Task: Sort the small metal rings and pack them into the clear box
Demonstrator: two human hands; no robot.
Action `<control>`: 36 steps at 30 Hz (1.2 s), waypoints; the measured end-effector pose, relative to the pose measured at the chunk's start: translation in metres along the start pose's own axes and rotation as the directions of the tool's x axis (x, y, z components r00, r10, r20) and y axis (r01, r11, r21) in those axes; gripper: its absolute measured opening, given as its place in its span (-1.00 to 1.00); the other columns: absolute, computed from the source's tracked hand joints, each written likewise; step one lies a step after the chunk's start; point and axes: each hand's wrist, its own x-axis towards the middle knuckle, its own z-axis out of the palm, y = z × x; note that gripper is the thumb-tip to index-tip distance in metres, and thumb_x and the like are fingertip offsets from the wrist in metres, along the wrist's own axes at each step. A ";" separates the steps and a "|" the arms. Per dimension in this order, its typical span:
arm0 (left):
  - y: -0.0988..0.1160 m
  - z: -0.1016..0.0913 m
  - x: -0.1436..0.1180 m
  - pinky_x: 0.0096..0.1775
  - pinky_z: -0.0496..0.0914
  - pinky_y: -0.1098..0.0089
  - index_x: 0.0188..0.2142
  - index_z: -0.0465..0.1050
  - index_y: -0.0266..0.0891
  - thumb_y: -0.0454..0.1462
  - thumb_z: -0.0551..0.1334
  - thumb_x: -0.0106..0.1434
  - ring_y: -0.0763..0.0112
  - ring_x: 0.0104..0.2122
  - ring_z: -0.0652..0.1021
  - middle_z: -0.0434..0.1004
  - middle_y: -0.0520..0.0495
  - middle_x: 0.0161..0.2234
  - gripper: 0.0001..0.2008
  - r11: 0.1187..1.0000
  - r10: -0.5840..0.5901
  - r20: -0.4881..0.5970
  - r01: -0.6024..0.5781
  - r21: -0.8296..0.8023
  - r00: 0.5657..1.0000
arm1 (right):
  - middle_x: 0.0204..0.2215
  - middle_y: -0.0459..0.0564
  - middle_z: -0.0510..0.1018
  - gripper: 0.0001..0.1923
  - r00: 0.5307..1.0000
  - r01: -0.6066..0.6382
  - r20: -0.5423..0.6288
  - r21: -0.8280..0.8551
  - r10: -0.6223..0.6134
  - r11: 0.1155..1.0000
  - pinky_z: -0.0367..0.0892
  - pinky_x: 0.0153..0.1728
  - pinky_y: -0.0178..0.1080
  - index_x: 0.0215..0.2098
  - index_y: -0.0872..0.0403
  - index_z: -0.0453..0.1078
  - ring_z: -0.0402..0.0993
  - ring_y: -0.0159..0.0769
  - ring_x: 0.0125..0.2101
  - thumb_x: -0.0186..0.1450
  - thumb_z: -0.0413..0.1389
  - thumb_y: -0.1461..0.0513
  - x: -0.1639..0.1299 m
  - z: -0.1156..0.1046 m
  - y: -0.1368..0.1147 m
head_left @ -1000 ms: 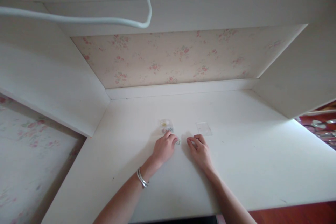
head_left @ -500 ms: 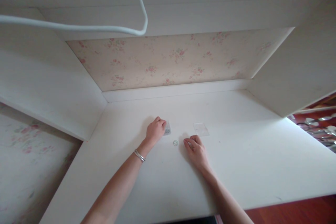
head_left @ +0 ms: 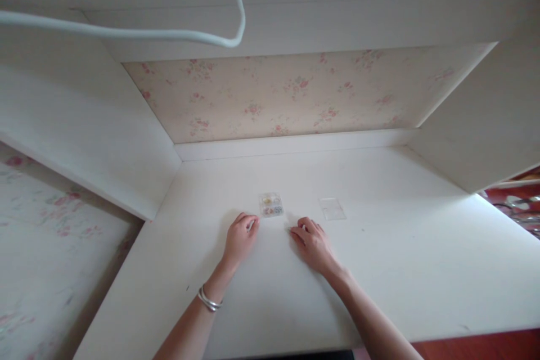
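Observation:
A small clear compartment box (head_left: 271,205) lies on the white desktop, with tiny yellowish, reddish and grey pieces in its sections. Just in front of its left corner is my left hand (head_left: 241,239), with thumb and fingers pinched together; whatever may be between them is too small to name. My right hand (head_left: 312,243) rests on the desktop to the right of the box. Its fingertips close on a thin green ring (head_left: 288,228), which they mostly cover. Behind that hand, a clear flat lid (head_left: 333,208) lies apart from the box.
White side panels (head_left: 476,101) flank the desktop (head_left: 400,270), and a low ledge (head_left: 295,144) runs along the floral back wall. A white bent tube (head_left: 169,36) crosses overhead at upper left. Shiny objects (head_left: 514,208) show beyond the right edge.
My left hand has drawn back from the box toward me, uncovering it. My right fingers have moved left onto the green ring, which lay loose before. The view has shifted slightly.

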 end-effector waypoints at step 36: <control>0.023 0.009 -0.023 -0.27 0.34 0.45 -0.30 0.48 -0.15 -0.27 0.04 0.30 0.44 -0.36 0.48 0.46 -0.02 -0.33 -0.77 0.999 0.025 0.209 -0.030 0.020 0.978 | -0.30 0.00 0.38 -0.63 0.901 -0.300 -0.243 0.252 0.360 0.920 0.28 -0.38 -0.27 -0.31 0.03 0.52 0.34 -0.35 -0.43 0.29 -0.03 0.01 0.020 0.005 0.025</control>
